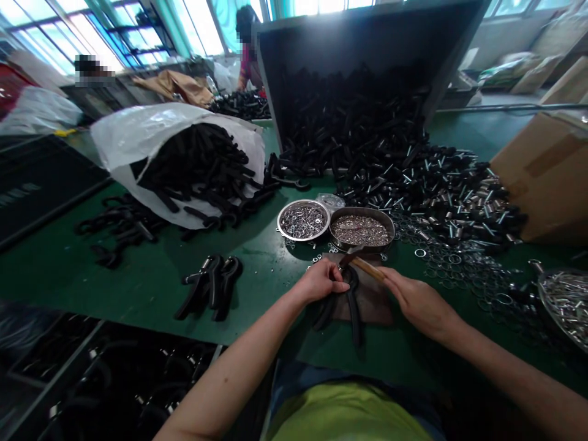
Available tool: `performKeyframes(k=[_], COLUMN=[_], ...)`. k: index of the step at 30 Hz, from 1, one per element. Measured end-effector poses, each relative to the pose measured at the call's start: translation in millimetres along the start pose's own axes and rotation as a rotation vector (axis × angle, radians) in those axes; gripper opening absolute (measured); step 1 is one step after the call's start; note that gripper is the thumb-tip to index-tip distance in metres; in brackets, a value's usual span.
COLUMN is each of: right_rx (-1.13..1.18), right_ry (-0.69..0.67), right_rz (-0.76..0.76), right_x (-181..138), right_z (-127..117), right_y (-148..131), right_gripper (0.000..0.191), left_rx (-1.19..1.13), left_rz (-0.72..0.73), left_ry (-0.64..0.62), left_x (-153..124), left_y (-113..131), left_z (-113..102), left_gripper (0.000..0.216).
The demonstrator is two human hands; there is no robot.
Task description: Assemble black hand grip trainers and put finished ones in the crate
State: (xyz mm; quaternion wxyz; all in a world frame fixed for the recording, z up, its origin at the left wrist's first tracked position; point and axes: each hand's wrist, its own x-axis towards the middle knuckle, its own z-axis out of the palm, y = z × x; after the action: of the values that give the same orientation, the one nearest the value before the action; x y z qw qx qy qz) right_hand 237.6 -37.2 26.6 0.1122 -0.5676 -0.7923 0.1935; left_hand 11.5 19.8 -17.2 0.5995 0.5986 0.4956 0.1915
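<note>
My left hand (320, 280) is closed in a pinch on a black clamp-like plastic part (353, 306) that lies on a small brown pad (374, 303) on the green table. My right hand (416, 299) grips a wooden-handled tool (365, 264) whose dark metal tip points toward the top of the part. Just beyond my hands stand two round metal dishes: the left dish (303, 220) holds shiny small hardware, the right dish (362, 229) holds finer metal pieces.
A tipped grey bin (367, 43) spills a heap of black handles with springs (413, 165). A white sack (151, 131) of black parts lies left. Three assembled clamps (211, 288) sit front left. Cardboard box (546, 171) right; another metal dish (567, 303) far right. People work at the back.
</note>
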Motion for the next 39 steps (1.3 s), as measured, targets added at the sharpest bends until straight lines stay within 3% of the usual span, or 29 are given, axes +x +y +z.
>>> performKeyframes(k=[13, 39], right_rx=[0.162, 0.249], right_ry=[0.155, 0.147], right_rz=[0.095, 0.082], right_x=[-32, -44], right_z=[-23, -9], right_y=[-8, -6], right_gripper=[0.041, 0.038], left_rx=[0.024, 0.018], left_rz=[0.023, 0.024], left_ry=[-0.017, -0.053], left_x=[2, 4], left_y=[2, 3], left_z=[-1, 0], left_gripper=[0.027, 0.033])
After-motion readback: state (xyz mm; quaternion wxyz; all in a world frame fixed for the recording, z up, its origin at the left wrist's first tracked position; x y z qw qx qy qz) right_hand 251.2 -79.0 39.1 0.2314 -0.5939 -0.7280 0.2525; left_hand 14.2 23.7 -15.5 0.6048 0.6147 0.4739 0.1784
